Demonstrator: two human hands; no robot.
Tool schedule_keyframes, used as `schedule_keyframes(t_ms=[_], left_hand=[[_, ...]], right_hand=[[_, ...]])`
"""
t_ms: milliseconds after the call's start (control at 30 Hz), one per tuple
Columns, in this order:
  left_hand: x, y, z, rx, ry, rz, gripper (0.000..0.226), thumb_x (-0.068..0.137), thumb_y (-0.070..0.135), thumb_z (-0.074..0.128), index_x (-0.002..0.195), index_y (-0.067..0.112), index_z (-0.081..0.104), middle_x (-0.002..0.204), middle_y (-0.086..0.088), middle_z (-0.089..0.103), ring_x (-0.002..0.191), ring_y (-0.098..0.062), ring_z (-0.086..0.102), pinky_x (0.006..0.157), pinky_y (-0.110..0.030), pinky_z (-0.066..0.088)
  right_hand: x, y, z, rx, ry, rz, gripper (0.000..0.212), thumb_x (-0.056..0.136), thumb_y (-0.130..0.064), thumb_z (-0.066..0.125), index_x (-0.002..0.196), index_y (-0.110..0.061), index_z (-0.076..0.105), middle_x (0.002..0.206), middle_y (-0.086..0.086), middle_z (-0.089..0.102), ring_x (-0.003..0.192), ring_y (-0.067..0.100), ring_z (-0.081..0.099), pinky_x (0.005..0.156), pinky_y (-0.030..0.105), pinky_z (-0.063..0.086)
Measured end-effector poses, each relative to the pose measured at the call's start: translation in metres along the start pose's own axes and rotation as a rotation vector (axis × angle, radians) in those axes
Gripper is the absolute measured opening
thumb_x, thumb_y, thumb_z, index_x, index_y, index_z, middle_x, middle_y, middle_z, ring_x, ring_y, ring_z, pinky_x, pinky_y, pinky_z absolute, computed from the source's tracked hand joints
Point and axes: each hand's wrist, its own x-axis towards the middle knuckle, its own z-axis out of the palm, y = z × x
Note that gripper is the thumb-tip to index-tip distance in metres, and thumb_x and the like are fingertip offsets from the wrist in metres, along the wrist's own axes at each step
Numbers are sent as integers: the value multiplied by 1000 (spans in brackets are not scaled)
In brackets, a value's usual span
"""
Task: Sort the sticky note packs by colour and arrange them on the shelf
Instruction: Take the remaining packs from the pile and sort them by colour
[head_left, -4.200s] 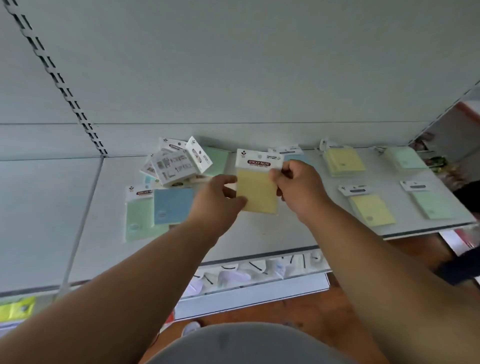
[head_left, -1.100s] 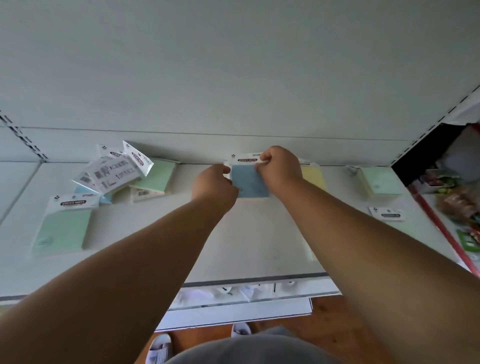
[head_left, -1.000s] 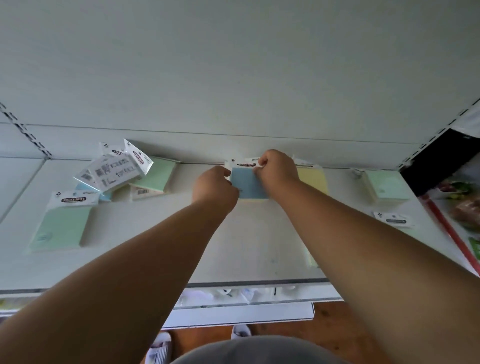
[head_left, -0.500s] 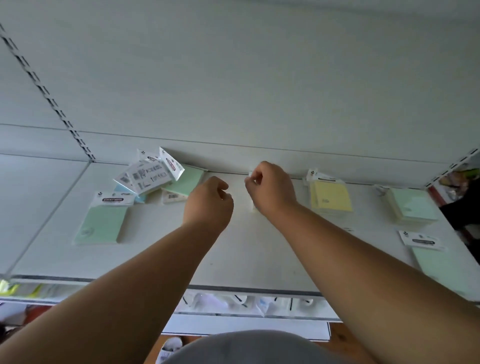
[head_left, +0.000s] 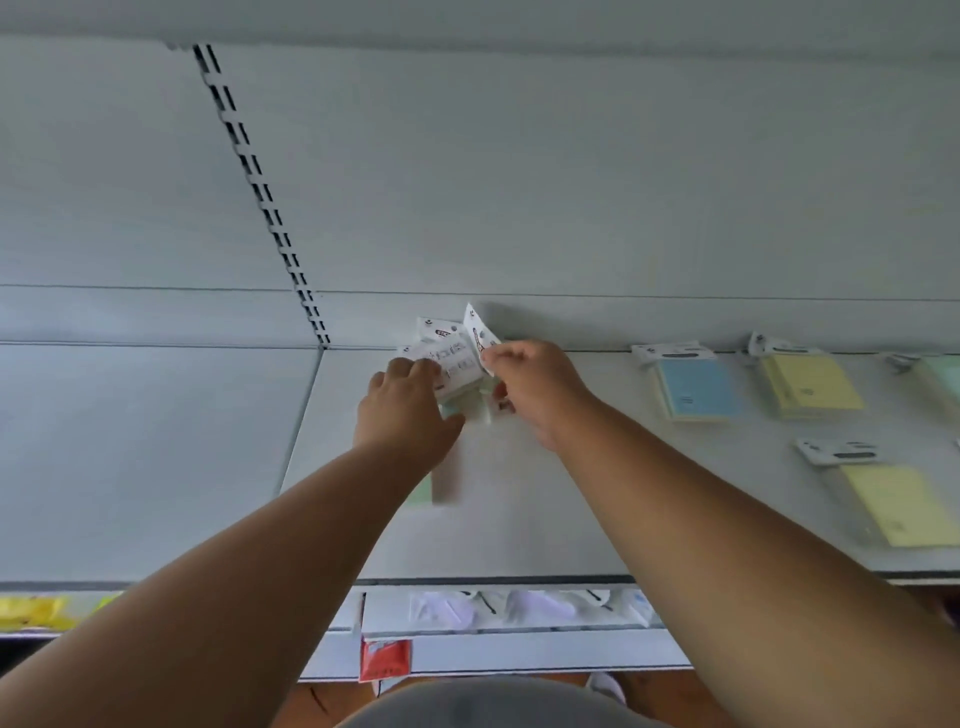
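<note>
A loose pile of sticky note packs (head_left: 451, 358) lies at the back of the white shelf (head_left: 545, 519), near the slotted upright. My left hand (head_left: 408, 415) reaches onto it, fingers curled over a pack that shows its barcode side. My right hand (head_left: 537, 389) pinches the white header card of a tilted pack (head_left: 477, 332). A green pack (head_left: 441, 480) lies partly hidden beside my left wrist. To the right lie a blue pack (head_left: 698, 389), a yellow stack (head_left: 810, 384), a green pack (head_left: 946, 374) at the frame edge and a yellow pack (head_left: 893, 512) nearer the front.
A black slotted upright (head_left: 260, 192) runs down the back panel to the shelf joint. Below the shelf edge, a lower shelf holds white packaged items (head_left: 519, 608), a red tag (head_left: 385, 657) and yellow goods (head_left: 31, 613) at far left.
The blue pack that both hands held now lies on the shelf left of the yellow stack. Both hands have moved left to the loose pile, and the view has swung left.
</note>
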Motion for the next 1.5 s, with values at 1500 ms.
schedule_keyframes(t_ms=[1500], left_hand=[[-91, 320, 114, -588, -238, 35, 27, 85, 20, 65, 112, 19, 63, 91, 6, 68, 88, -18, 67, 83, -37, 56]], right_hand=[[-53, 115, -348, -363, 506, 13, 24, 85, -36, 69, 95, -14, 71, 95, 0, 72, 91, 21, 66, 84, 34, 53]])
